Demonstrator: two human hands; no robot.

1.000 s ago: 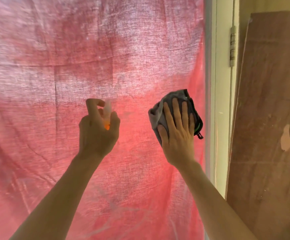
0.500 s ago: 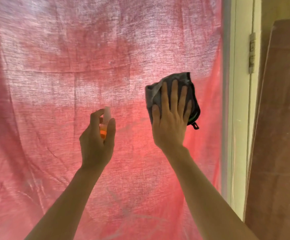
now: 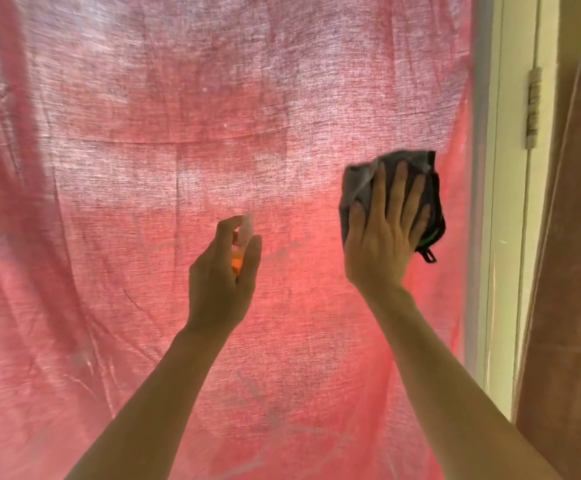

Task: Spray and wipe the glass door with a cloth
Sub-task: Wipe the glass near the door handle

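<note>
The glass door (image 3: 178, 98) fills most of the view, lit from behind through a red cloth curtain. My right hand (image 3: 382, 240) lies flat, fingers spread, pressing a folded dark grey cloth (image 3: 355, 181) against the glass near the door's right edge. My left hand (image 3: 221, 278) is held up in front of the glass at centre, wrapped around a small spray bottle (image 3: 244, 233) with orange liquid and a clear top. The index finger curls over the bottle's top. Faint wet streaks show on the glass between the two hands.
A pale door frame (image 3: 504, 202) with a hinge (image 3: 533, 109) runs down the right side. A brown wooden board (image 3: 573, 271) leans beyond it at the far right.
My right hand has slid the cloth up and to the right across the glass. The left hand with the bottle has dropped a little, and the index finger has lowered onto the top.
</note>
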